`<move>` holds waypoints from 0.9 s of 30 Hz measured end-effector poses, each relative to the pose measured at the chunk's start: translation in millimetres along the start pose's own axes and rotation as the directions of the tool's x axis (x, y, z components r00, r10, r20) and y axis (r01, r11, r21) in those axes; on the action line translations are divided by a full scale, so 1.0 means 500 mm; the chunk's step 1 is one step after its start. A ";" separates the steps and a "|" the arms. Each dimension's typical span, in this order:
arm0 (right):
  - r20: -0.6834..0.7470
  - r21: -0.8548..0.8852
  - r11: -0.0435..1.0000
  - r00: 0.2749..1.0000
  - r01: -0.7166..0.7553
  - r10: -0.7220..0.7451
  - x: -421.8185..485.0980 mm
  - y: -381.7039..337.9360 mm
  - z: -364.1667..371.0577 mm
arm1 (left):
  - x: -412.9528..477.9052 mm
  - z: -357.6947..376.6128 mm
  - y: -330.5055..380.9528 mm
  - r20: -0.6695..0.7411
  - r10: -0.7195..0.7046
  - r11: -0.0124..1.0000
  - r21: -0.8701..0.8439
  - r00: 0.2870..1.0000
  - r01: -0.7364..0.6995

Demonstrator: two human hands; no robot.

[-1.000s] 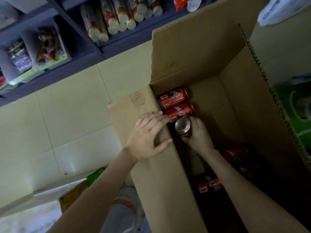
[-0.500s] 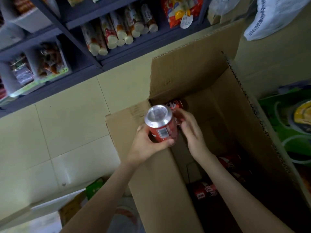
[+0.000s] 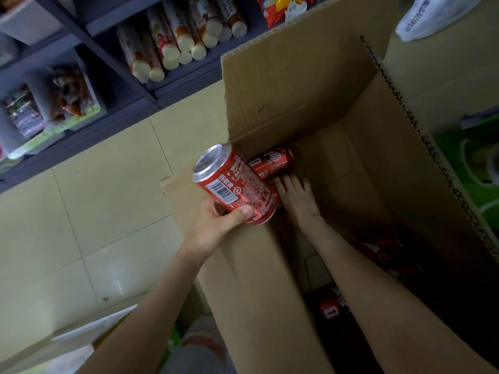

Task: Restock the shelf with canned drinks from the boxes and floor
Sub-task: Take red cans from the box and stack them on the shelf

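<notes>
My left hand (image 3: 216,225) grips a red drink can (image 3: 233,183) above the near-left rim of a big open cardboard box (image 3: 251,279); the can is tilted, its silver top pointing up and left. Inside the box my right hand (image 3: 297,199) reaches down with fingers spread, touching red cans (image 3: 272,161) that lie on their sides in the far-left corner. It holds nothing that I can see. More red cans (image 3: 330,310) lie in the dark bottom of the box, partly hidden by my right forearm.
A dark shelf unit (image 3: 113,114) runs across the top left, stocked with tube-shaped snack packs (image 3: 172,47) and bagged goods (image 3: 64,95). Pale floor tiles (image 3: 94,211) lie between shelf and box. A green carton (image 3: 475,179) stands to the right of the box.
The can went from my right hand inside the box to my left hand, which has lifted it out over the rim. My right hand has gone back down to the cans in the corner.
</notes>
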State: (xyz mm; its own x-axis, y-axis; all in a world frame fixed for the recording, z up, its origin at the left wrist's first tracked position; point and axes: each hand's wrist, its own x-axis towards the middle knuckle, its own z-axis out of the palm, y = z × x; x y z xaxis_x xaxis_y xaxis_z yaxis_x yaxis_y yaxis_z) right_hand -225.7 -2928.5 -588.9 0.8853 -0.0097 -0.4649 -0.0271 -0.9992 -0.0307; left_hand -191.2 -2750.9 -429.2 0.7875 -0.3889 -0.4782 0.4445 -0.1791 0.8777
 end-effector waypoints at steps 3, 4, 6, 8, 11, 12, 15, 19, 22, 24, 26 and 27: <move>0.054 0.261 0.954 0.989 -0.147 0.137 -0.046 0.004 -0.013 | 0.000 0.003 0.007 0.008 -0.008 1.000 -0.003 1.000 0.008; 0.064 0.414 0.884 0.976 -0.214 0.207 -0.076 0.007 -0.028 | 0.000 0.005 0.009 0.003 -0.014 1.000 -0.001 1.000 0.014; 0.067 0.656 0.701 0.947 -0.279 0.314 -0.149 0.017 -0.068 | -0.004 0.014 0.019 -0.004 -0.016 1.000 0.023 1.000 0.016; 0.027 0.791 0.547 0.909 -0.274 0.416 -0.234 0.029 -0.135 | -0.017 0.034 0.044 -0.012 -0.021 0.997 0.075 1.000 0.021; -0.014 0.910 0.360 0.853 -0.205 0.522 -0.370 0.045 -0.257 | -0.056 0.077 0.102 0.042 -0.014 0.994 0.112 0.999 0.009; -0.021 0.935 0.305 0.830 -0.182 0.557 -0.418 0.051 -0.295 | -0.076 0.096 0.125 0.073 -0.010 0.994 0.113 0.997 0.001; -0.040 0.983 0.164 0.771 -0.084 0.636 -0.563 0.071 -0.385 | -0.158 0.168 0.198 0.195 0.015 0.995 0.094 0.981 -0.034; -0.050 0.995 -0.026 0.712 0.096 0.700 -0.794 0.092 -0.441 | -0.318 0.293 0.280 0.393 0.101 0.983 0.105 0.914 -0.153; -0.067 0.963 -0.128 0.674 0.236 0.736 -0.977 0.097 -0.453 | -0.442 0.394 0.295 0.539 0.137 0.964 0.121 0.831 -0.237; -0.080 0.945 -0.143 0.630 0.295 0.773 -1.132 0.108 -0.436 | -0.552 0.487 0.291 0.615 0.165 0.957 0.089 0.771 -0.276; -0.103 0.936 -0.109 0.558 0.334 0.824 -1.289 0.121 -0.412 | -0.656 0.592 0.282 0.688 0.192 0.942 0.072 0.700 -0.329; -0.112 0.931 -0.092 0.517 0.354 0.849 -1.365 0.129 -0.398 | -0.705 0.646 0.279 0.719 0.208 0.934 0.057 0.663 -0.354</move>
State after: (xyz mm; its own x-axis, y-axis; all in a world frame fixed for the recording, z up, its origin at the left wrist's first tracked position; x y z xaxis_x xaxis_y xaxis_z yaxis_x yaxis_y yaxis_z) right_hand -739.4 -2994.0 -97.3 0.4866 -0.8575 -0.1672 -0.1164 0.1260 -0.9852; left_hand -544.6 -2930.7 -128.0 0.3075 -0.9449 -0.1120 0.1119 -0.0810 0.9904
